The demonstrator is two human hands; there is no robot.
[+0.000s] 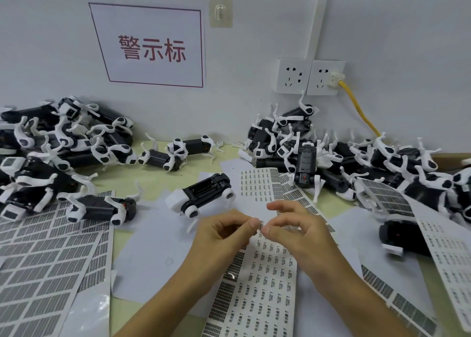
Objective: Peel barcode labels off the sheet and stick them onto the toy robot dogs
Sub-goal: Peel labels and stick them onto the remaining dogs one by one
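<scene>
Hands were recorded above the middle of the bench, fingertips drawn together. A small barcode label was pinched between the left hand and the right hand; which hand bore the hold could not be told.

Label sheet: laid beneath the hands, running toward the near edge of the bench, most of its small labels in place. Further sheets were spread at the near left corner and at the right edge, some with only the dark waste grid left.

Toy robot dog: laid on its back just beyond the hands, underside compartment exposed, judged the likeliest recipient of the label in hand.

Left pile of dogs and right pile of dogs: heaped along the far edge against the wall. Which pile had been labelled could not be told.

Progress: stripped sheets suggested many labels spent; the dogs in the piles and the full rows of labels suggested much work left. The current label was judged peeled but not yet stuck.
</scene>
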